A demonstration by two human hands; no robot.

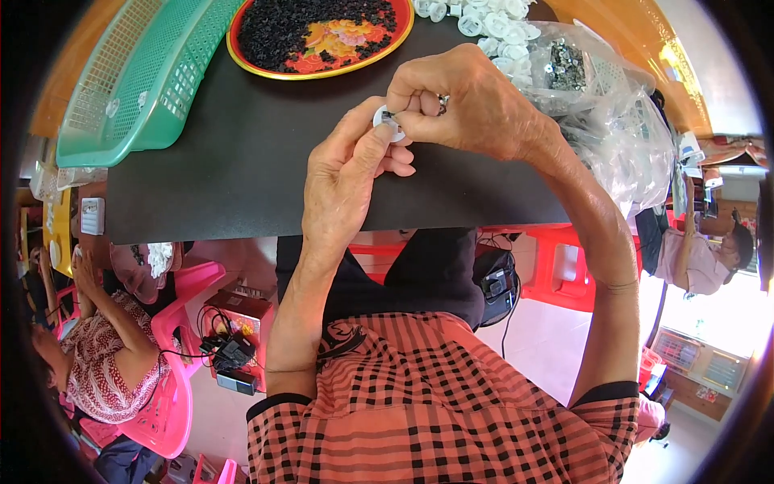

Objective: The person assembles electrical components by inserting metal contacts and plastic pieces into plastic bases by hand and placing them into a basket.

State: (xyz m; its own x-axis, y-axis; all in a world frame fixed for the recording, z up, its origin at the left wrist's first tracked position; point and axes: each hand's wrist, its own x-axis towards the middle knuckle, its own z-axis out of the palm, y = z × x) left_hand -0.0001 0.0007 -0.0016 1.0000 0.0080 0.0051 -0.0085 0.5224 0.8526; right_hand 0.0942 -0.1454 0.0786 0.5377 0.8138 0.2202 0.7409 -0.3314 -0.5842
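My left hand pinches a small round white plastic piece between thumb and fingers, above the dark tabletop. A small dark part shows in its middle. My right hand is closed, with its thumb and fingertips pressed against the same piece from the right. What those fingertips hold, if anything, is hidden. Something small and shiny shows at its curled fingers; I cannot tell whether it is a ring or a loose metal part. Beyond my hands is a red and yellow tray with many tiny black parts.
A green plastic basket stands at the left edge of the dark table. White round pieces are heaped at the back right, beside clear plastic bags with small metal parts. Another person sits at the left.
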